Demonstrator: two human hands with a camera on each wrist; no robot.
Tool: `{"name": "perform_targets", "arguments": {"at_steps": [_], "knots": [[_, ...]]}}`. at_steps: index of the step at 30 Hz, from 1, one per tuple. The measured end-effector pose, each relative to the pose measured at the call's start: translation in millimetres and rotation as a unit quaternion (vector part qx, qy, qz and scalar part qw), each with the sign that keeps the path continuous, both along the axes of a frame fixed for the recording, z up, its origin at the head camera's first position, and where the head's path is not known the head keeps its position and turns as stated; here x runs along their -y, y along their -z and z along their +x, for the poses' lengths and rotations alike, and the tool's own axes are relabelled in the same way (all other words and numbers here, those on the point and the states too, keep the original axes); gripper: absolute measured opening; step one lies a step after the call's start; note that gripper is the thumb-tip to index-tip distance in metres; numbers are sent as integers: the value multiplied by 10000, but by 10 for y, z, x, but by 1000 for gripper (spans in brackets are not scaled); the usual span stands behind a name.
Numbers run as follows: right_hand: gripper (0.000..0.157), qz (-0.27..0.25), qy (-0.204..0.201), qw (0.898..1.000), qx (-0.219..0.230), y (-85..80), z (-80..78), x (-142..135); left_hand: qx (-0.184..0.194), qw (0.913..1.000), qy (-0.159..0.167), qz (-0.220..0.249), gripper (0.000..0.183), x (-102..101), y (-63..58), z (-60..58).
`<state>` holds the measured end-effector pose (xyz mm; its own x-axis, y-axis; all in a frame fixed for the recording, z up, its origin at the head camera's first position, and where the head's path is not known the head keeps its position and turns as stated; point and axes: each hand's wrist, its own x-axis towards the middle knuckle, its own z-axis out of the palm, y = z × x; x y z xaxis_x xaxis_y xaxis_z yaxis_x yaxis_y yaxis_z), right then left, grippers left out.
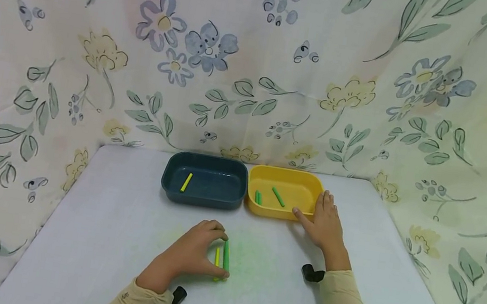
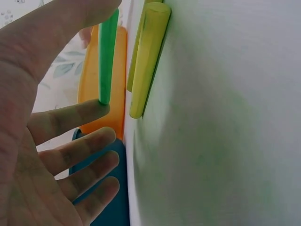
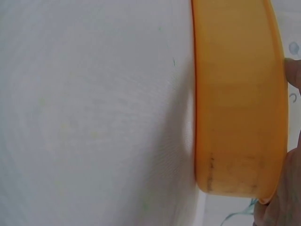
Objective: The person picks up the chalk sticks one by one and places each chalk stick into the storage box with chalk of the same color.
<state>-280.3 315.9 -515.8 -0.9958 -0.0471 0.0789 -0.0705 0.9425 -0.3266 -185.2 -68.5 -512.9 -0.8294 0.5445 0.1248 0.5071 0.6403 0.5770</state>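
Note:
My left hand [image 1: 191,249] pinches a green chalk stick [image 2: 108,61] end to end between thumb and index finger, the other fingers spread apart. Two yellow chalk sticks [image 2: 149,61] lie close together on the white cloth beside it in the left wrist view; in the head view the yellow chalk [image 1: 217,257] is partly hidden by the thumb. My right hand [image 1: 326,226] rests on the near right corner of the yellow tray [image 1: 281,214], thumb at the front rim and fingers straight along the right side. Several green chalk pieces [image 1: 278,196] lie in that tray.
A dark blue tray [image 1: 203,201] stands against the yellow tray's left side, with one yellow chalk stick [image 1: 186,182] inside. Green smudges mark the white table cloth [image 1: 264,265]. A floral curtain [image 1: 255,70] rises behind the trays and along both sides.

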Motion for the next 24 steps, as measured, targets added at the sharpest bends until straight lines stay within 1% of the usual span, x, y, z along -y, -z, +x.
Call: {"name": "perform_targets", "arguments": {"at_steps": [5,11,19,24], "knots": [[121,-18,-20,10000,8,6,7,-5,-80,10000,21,-48,79,-27,-22,-35],[120,10,-30,10000,43,-7,9,-1,-200,9997,15,115,76,-88,-93,-66],[121,-20,0,10000,18,-5,2,-7,-278,9994,-201,64,83,-209,-111,-148],[122,-4,8,10000,37,10,-10,-17,-371,9991,-168,69,83,-284,-140,-211]]}}
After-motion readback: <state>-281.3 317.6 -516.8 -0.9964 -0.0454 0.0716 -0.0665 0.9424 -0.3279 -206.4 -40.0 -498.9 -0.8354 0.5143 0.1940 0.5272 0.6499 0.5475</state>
